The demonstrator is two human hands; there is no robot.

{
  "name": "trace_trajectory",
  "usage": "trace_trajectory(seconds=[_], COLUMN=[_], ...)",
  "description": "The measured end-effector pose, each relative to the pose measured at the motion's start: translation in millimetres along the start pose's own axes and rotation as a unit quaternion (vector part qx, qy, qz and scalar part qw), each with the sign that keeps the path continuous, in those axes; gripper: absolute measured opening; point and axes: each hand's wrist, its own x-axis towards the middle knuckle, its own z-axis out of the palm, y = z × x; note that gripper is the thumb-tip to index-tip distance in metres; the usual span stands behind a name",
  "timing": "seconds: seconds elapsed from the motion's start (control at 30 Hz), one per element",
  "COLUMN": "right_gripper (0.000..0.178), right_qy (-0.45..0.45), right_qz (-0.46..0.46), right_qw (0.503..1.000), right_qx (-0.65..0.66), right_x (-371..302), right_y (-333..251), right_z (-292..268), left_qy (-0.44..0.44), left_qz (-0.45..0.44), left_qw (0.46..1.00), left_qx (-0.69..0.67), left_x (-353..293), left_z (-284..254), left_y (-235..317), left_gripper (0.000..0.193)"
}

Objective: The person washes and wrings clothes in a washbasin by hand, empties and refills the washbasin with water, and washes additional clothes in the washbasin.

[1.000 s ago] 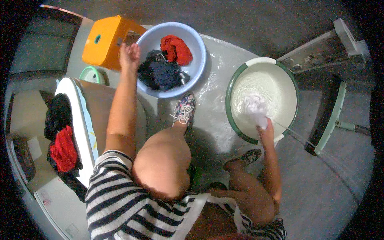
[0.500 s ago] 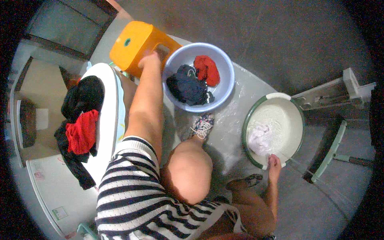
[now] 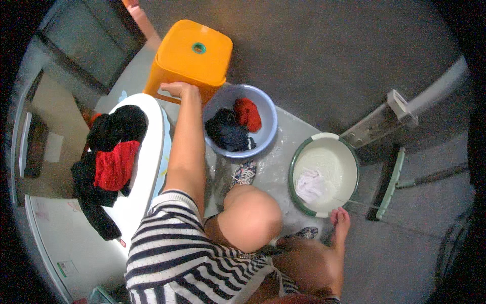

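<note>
An orange stool (image 3: 195, 43) with a small green-ringed hole in its top stands at the upper left. My left hand (image 3: 180, 90) grips its near side by the cut-out there; the fingertips are partly hidden. Just below the rim of a white basin with a green-and-white edge (image 3: 354, 177), my right hand (image 3: 341, 221) hangs with fingers loosely bent and apart, nothing visible in them. Inside that basin a pale, whitish wet cloth (image 3: 309, 185) lies in cloudy water. A blue basin (image 3: 274, 119) beside the stool holds dark clothing (image 3: 228, 130) and a red cloth (image 3: 247, 115).
At the left, black garments (image 3: 116, 126) and a red garment (image 3: 116, 164) lie over a white rounded tub or lid (image 3: 152, 109). A grey post-like piece (image 3: 379, 121) and a green-edged floor squeegee (image 3: 390, 185) are at the right. The light floor (image 3: 276, 167) looks wet.
My left hand has shifted the stool, turning it so its top faces up more. My right hand has drawn slightly away from the white basin's rim. The view has also shifted.
</note>
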Motion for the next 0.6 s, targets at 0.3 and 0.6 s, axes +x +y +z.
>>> trace_trajectory(seconds=[0.3,0.6], right_gripper=[0.030,0.046], right_qy=[0.008,0.047], right_qz=[-0.109,-0.165], right_qw=[0.994,0.982], right_qx=[0.014,0.084], right_x=[-21.0,-54.6], right_y=[-78.4,-217.7], right_z=[-17.7,-9.2], left_qy=[-0.381,-0.512], left_qz=[-0.056,-0.193], left_qw=[0.918,0.793], left_qx=[0.094,0.269], left_x=[-98.3,-224.8], left_z=[-16.1,-11.7], left_y=[59.3,114.3], left_gripper=[0.052,0.037])
